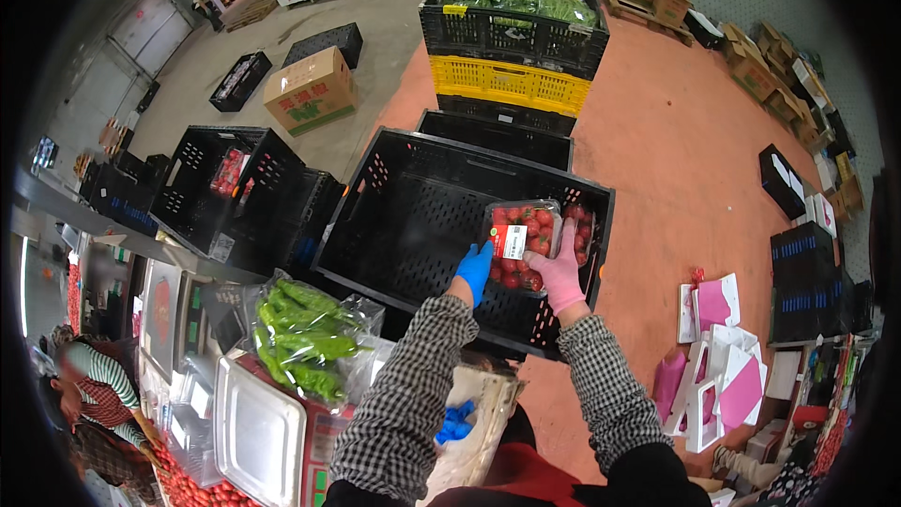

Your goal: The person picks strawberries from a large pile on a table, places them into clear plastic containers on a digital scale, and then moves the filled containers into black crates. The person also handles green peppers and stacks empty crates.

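My left hand (475,271), in a blue glove, touches the left edge of a clear plastic punnet of red tomatoes (535,222). My right hand (559,271), in a pink glove, grips the punnet's right side, its thumb on the lid near a label with writing. Another punnet of tomatoes (583,229) stands at the right end of the large black plastic crate (422,225), partly behind my right fingers. The held punnet is over the crate's right part; whether it rests on the floor of the crate is unclear.
Bagged green peppers (306,338) lie by a scale with a metal pan (260,422) at the lower left. Another black crate (281,190) holds a tomato punnet. Beyond, stacked crates (514,81) carry leafy greens. A co-worker (105,394) handles loose tomatoes at far left.
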### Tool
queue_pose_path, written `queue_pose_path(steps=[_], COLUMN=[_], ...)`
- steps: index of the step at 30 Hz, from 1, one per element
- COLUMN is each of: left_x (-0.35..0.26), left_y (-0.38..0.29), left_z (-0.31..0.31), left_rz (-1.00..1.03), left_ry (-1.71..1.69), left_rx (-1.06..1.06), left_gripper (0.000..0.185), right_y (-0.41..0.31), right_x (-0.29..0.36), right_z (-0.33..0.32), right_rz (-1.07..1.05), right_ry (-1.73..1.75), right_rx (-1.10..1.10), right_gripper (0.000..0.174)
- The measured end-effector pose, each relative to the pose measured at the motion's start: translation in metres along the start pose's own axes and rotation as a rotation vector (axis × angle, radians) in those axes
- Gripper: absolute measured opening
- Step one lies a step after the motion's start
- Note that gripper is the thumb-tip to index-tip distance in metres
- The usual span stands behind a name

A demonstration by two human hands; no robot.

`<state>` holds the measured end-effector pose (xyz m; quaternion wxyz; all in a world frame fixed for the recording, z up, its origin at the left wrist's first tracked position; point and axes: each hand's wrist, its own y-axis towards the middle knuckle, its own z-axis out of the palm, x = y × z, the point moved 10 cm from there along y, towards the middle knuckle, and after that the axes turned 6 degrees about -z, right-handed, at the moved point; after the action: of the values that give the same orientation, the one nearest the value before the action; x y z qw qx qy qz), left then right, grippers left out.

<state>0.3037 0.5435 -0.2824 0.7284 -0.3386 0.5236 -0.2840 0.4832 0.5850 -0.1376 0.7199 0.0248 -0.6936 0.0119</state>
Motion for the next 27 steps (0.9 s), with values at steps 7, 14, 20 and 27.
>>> queue_pose_path(steps=[7,14,20,27], left_x=[0.010,0.001,-0.016,-0.003], left_y=[0.061,0.066,0.018,-0.074], left_z=[0.065,0.113,0.105,0.099], left_rz=[-0.118,0.000,0.040,0.169], left_ry=[-0.118,-0.279,-0.092,0.124], left_rx=[0.119,0.304,0.167,0.166], left_gripper=[0.088,0.090,0.090,0.053], right_y=[0.041,0.023,-0.035,-0.060], right_x=[-0.019,0.014,0.020,0.032], right_z=[-0.023,-0.049,-0.135,-0.126], right_rz=[-0.029,-0.330,-0.092,-0.066], right_ry=[-0.654,-0.673,-0.225,-0.162], right_rx=[-0.134,-0.224,-0.328,-0.260], right_gripper=[0.115,0.099,0.069,0.050])
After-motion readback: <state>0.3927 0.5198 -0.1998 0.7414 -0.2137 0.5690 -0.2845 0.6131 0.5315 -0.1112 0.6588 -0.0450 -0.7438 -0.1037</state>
